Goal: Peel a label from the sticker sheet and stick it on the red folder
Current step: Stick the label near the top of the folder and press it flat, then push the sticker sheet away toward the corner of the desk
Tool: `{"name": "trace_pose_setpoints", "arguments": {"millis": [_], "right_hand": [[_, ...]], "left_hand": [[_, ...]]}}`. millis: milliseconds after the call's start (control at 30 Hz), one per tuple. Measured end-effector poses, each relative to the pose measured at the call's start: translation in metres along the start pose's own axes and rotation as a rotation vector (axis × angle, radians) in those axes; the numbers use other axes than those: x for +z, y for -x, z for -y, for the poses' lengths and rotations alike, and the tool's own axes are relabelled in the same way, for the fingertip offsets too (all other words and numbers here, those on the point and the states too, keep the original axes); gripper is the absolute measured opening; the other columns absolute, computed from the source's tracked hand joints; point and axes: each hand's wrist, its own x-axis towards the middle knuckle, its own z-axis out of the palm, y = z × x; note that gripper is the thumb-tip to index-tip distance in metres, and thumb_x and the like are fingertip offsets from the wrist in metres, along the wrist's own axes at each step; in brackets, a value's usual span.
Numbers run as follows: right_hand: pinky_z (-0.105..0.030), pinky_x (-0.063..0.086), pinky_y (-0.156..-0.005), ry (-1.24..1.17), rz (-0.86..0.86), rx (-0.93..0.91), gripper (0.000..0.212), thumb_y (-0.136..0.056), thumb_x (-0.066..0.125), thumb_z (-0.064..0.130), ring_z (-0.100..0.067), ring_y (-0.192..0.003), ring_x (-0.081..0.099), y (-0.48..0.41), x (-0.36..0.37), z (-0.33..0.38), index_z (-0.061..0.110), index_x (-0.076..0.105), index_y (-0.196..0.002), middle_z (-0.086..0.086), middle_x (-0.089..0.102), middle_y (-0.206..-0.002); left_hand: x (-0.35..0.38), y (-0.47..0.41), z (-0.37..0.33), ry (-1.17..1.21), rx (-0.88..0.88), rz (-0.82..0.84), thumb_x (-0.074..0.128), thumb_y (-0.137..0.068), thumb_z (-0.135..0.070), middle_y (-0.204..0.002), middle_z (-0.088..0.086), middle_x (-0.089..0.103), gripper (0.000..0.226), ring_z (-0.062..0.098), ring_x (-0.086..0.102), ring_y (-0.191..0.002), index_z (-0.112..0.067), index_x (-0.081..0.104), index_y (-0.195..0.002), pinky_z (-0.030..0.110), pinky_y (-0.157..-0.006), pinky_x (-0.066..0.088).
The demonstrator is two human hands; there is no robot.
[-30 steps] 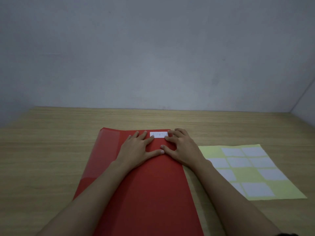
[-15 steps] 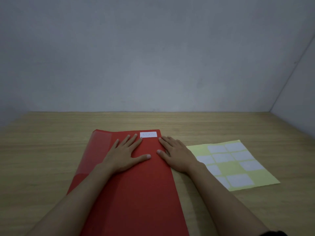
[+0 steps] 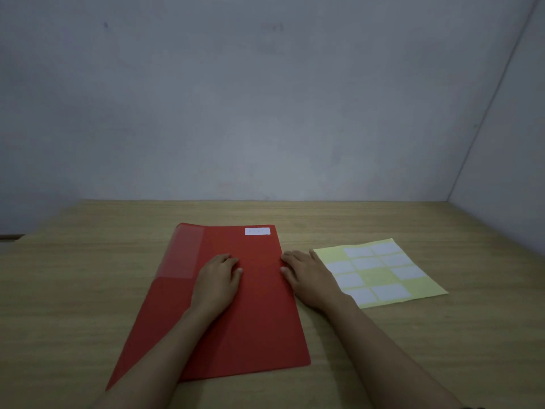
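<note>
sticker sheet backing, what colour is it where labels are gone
Pale yellow; the sticker sheet shows it best in the head view, around the remaining white labels.

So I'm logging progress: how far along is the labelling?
Done: a white label sits flat at the red folder's far right corner. In hand: nothing; the left hand rests on the folder, the right hand at its right edge beside the sticker sheet. Left: apparently nothing.

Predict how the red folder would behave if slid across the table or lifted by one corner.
The folder lies thin and flat, so it would probably flex and droop. Its glossy cover on the smooth table suggests it slides easily. It looks light.
</note>
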Motion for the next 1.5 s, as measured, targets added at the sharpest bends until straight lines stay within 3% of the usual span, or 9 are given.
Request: {"name": "trace_pose_setpoints", "arguments": {"millis": [167, 367, 533, 833, 1033, 1167, 1267, 1367, 1500], "right_hand": [[-0.036, 0.008, -0.119, 0.020, -0.183, 0.184, 0.040, -0.098, 0.033, 0.029, -0.016, -0.134, 0.038, 0.020, -0.016, -0.033, 0.014, 0.043, -0.133, -0.002, 0.049, -0.140], [-0.039, 0.015, -0.117, 0.044, -0.149, 0.379, 0.046, -0.095, 0.037, 0.035, -0.019, -0.136, 0.035, 0.039, -0.032, -0.081, 0.013, 0.041, -0.135, -0.004, 0.046, -0.143], [-0.037, 0.026, -0.112, -0.024, -0.139, 0.363, 0.046, -0.095, 0.039, 0.035, -0.023, -0.133, 0.037, 0.050, -0.035, -0.091, 0.011, 0.042, -0.135, -0.007, 0.045, -0.142], [-0.039, 0.020, -0.117, -0.038, -0.149, 0.349, 0.050, -0.096, 0.036, 0.037, -0.022, -0.138, 0.030, 0.049, -0.026, -0.102, 0.012, 0.037, -0.139, -0.007, 0.038, -0.149], [-0.039, 0.012, -0.120, -0.037, -0.100, 0.368, 0.052, -0.097, 0.033, 0.039, -0.020, -0.144, 0.020, 0.042, -0.026, -0.115, 0.014, 0.031, -0.143, -0.006, 0.028, -0.155], [-0.038, 0.019, -0.117, -0.059, -0.157, 0.387, 0.047, -0.096, 0.038, 0.035, -0.021, -0.137, 0.031, 0.036, -0.037, -0.135, 0.010, 0.040, -0.136, -0.006, 0.041, -0.146], [-0.032, 0.033, -0.103, -0.053, -0.293, 0.380, 0.034, -0.094, 0.045, 0.030, -0.022, -0.122, 0.045, 0.031, -0.048, -0.156, 0.010, 0.054, -0.120, -0.006, 0.056, -0.126], [-0.033, 0.032, -0.096, 0.035, -0.302, 0.369, 0.030, -0.090, 0.048, 0.037, -0.018, -0.114, 0.049, 0.030, -0.059, -0.179, 0.018, 0.061, -0.109, 0.001, 0.062, -0.115], [-0.038, 0.026, -0.104, 0.124, -0.192, 0.408, 0.042, -0.089, 0.042, 0.050, -0.015, -0.126, 0.042, 0.028, -0.074, -0.227, 0.026, 0.056, -0.121, 0.006, 0.055, -0.132]], "left_hand": [[0.019, 0.004, -0.034, 0.074, 0.044, 0.008, 0.048, -0.092, -0.030, -0.139, 0.010, 0.050, 0.043, 0.023, 0.044, -0.129, -0.010, 0.052, -0.129, 0.034, -0.109, 0.031], [0.051, -0.016, -0.096, 0.111, 0.180, 0.132, 0.041, -0.093, -0.036, -0.143, 0.010, 0.045, 0.051, 0.024, 0.039, -0.132, -0.010, 0.039, -0.137, 0.036, -0.111, 0.027], [0.068, -0.040, -0.133, 0.116, 0.143, 0.193, 0.036, -0.095, -0.036, -0.146, 0.016, 0.039, 0.057, 0.030, 0.033, -0.135, -0.009, 0.023, -0.144, 0.041, -0.110, 0.027], [0.073, -0.070, -0.150, 0.078, 0.132, 0.238, 0.044, -0.092, -0.037, -0.135, 0.007, 0.042, 0.044, 0.027, 0.033, -0.127, -0.016, 0.047, -0.131, 0.044, -0.101, 0.032], [0.080, -0.061, -0.153, 0.007, 0.226, 0.260, 0.040, -0.093, -0.041, -0.140, 0.003, 0.037, 0.044, 0.023, 0.029, -0.131, -0.026, 0.043, -0.134, 0.043, -0.105, 0.025], [0.094, -0.055, -0.157, -0.011, 0.312, 0.249, 0.032, -0.095, -0.043, -0.151, -0.002, 0.029, 0.048, 0.016, 0.021, -0.140, -0.029, 0.033, -0.140, 0.040, -0.111, 0.015], [0.105, -0.069, -0.166, -0.078, 0.338, 0.293, 0.025, -0.095, -0.046, -0.157, -0.005, 0.018, 0.051, 0.013, 0.012, -0.144, -0.031, 0.023, -0.144, 0.042, -0.115, 0.010], [0.119, -0.092, -0.180, -0.108, 0.343, 0.313, 0.021, -0.096, -0.046, -0.158, -0.006, 0.013, 0.052, 0.014, 0.007, -0.145, -0.032, 0.017, -0.145, 0.044, -0.116, 0.007], [0.149, -0.137, -0.221, -0.104, 0.363, 0.319, 0.019, -0.096, -0.045, -0.158, -0.005, 0.012, 0.053, 0.016, 0.007, -0.146, -0.029, 0.016, -0.146, 0.046, -0.116, 0.009]]}}
